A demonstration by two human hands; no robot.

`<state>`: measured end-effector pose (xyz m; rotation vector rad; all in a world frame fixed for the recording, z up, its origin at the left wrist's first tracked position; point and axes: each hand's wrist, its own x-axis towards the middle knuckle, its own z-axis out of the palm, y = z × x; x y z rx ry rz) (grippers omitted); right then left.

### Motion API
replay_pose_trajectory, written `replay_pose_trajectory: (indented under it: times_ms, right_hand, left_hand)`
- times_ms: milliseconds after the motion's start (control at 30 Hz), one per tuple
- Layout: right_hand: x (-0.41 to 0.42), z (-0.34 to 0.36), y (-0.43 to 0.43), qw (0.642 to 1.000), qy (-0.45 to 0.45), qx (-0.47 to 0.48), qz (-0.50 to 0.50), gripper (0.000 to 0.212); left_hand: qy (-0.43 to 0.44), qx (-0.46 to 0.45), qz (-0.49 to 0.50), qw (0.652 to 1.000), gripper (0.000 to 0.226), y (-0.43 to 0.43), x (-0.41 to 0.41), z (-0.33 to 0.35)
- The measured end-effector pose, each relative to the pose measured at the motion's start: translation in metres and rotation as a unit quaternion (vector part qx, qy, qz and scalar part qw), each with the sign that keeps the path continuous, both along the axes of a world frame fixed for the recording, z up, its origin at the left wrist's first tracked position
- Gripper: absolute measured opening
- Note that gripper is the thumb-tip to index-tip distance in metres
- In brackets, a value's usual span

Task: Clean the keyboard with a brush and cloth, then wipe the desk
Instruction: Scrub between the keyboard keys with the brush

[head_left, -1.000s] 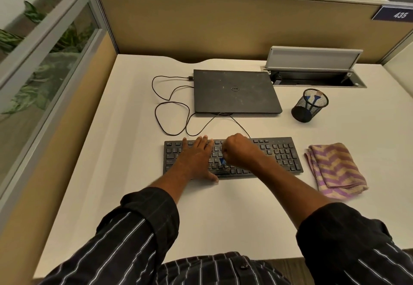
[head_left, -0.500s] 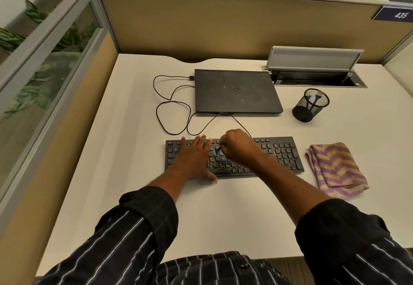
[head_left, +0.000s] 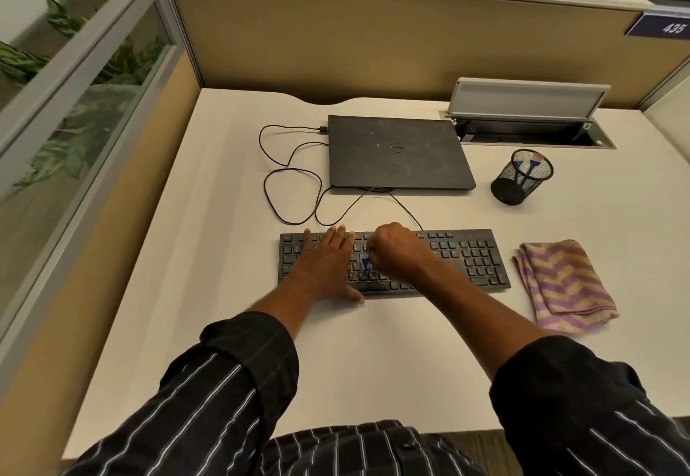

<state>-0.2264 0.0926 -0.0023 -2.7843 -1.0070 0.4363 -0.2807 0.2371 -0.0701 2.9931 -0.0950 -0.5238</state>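
A black keyboard (head_left: 466, 261) lies on the white desk (head_left: 224, 251), its keys speckled with pale dust. My left hand (head_left: 328, 263) rests flat on the keyboard's left half, fingers straight. My right hand (head_left: 399, 251) is curled over the middle keys and grips a small blue brush (head_left: 366, 262), of which only a bit shows under the fist. A folded purple and tan zigzag cloth (head_left: 563, 285) lies on the desk just right of the keyboard.
A shut black laptop (head_left: 395, 151) lies behind the keyboard, with a black cable (head_left: 287, 184) looped on its left. A black mesh pen cup (head_left: 521, 177) stands at the right. An open grey cable hatch (head_left: 530, 117) sits at the back, and partition walls close off the back and left.
My right hand with the brush shifted over the middle keys, first away from me, then slightly back. The left hand stayed flat in place.
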Motion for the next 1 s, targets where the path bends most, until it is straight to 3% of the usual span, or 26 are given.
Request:
replay_pose_trajectory:
  times_ms: [300, 467, 667, 867, 1000]
  right_hand:
    - [0.001, 0.0, 0.001, 0.999, -0.019, 0.047, -0.015, 0.018]
    - [-0.003, -0.004, 0.004, 0.999, 0.03, 0.023, -0.005, 0.014]
    - [-0.001, 0.002, 0.01, 0.999, -0.009, 0.044, -0.01, 0.019]
    - [-0.004, -0.003, 0.01, 0.999, 0.042, 0.023, -0.007, 0.016]
    - [-0.002, 0.004, 0.011, 0.998, 0.0, 0.064, -0.013, 0.021]
  left_hand:
    - [0.001, 0.002, 0.0, 1.0, 0.135, 0.0, -0.001, 0.002]
    - [0.002, -0.004, 0.001, 1.0, 0.135, 0.003, -0.002, 0.001]
    - [0.0, 0.013, 0.002, 1.0, 0.137, 0.007, -0.004, -0.001]
    - [0.005, 0.008, 0.016, 1.0, 0.138, 0.011, -0.008, 0.001]
    - [0.006, 0.01, 0.019, 1.0, 0.138, 0.013, -0.01, 0.001]
